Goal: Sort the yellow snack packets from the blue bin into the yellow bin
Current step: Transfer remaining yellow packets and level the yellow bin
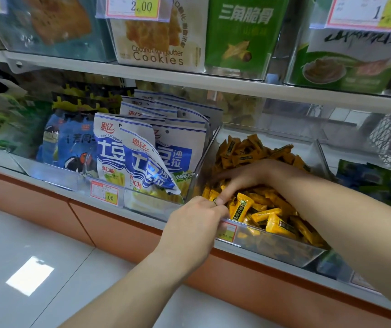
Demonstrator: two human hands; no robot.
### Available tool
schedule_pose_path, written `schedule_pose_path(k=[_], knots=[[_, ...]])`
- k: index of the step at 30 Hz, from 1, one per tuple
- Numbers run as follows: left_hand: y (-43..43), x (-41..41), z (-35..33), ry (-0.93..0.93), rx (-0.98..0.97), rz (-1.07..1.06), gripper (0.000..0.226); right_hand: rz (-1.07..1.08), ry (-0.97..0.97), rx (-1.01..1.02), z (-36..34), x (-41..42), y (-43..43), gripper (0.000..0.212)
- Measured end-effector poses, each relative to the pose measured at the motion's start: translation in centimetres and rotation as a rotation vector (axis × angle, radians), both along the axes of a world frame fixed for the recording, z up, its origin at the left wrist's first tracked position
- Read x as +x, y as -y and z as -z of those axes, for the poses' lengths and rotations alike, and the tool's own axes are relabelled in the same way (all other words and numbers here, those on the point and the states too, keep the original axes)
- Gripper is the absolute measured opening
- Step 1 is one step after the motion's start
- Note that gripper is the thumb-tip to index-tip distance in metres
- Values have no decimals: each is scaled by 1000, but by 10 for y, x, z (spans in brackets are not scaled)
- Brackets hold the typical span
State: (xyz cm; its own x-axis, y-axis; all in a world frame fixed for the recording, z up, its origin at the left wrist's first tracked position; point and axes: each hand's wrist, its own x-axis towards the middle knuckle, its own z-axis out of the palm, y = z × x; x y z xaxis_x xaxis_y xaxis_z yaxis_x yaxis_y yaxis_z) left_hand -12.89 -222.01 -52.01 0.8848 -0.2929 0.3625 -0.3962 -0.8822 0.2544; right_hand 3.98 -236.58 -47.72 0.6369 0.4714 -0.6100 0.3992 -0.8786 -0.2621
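1. Grip: left hand [194, 223], fingers curled tight at the front lip of the yellow bin [272, 249], at its 7 o'clock corner. I cannot tell whether they pinch a packet or only the rim, because the fingertips are hidden.
2. Right hand [249, 178]: palm down on the yellow snack packets [272, 214]. Fingers stretched toward 9 o'clock and blurred, with one digit angled to 7 o'clock, touching the left fingers. Nothing seen held.
3. Packets: heaped loose in the yellow bin, from the front wall back to 12 o'clock.
4. Blue bin [151, 205]: just beside, at 9 o'clock of the hands, packed with upright blue-white pouches [147, 162]. No stray yellow packet plainly visible among them.
5. Step (judged): depositing or settling packets in the yellow bin. Next move calls for a free hand to cross to 9 o'clock, part the pouches and search low.
6. Pose: left forearm enters from 7 o'clock, right forearm from 4 o'clock, over the bin's right end.
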Motion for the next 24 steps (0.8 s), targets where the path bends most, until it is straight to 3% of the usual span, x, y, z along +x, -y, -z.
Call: schedule_pose_path(k=[3, 8, 14, 21, 24], knots=[[1, 0, 1, 7, 10, -6, 15, 29, -16, -2, 0, -1, -2, 111], [2, 0, 2, -10, 5, -3, 14, 102, 29, 78, 5, 1, 0, 89], [1, 2, 2, 14, 37, 33, 21, 186, 139, 448, -5, 2, 12, 30], [-1, 3, 0, 15, 87, 68, 24, 329, 223, 680, -33, 11, 29, 29], [-1, 3, -3, -9, 70, 62, 23, 351, 250, 653, -42, 14, 38, 30]])
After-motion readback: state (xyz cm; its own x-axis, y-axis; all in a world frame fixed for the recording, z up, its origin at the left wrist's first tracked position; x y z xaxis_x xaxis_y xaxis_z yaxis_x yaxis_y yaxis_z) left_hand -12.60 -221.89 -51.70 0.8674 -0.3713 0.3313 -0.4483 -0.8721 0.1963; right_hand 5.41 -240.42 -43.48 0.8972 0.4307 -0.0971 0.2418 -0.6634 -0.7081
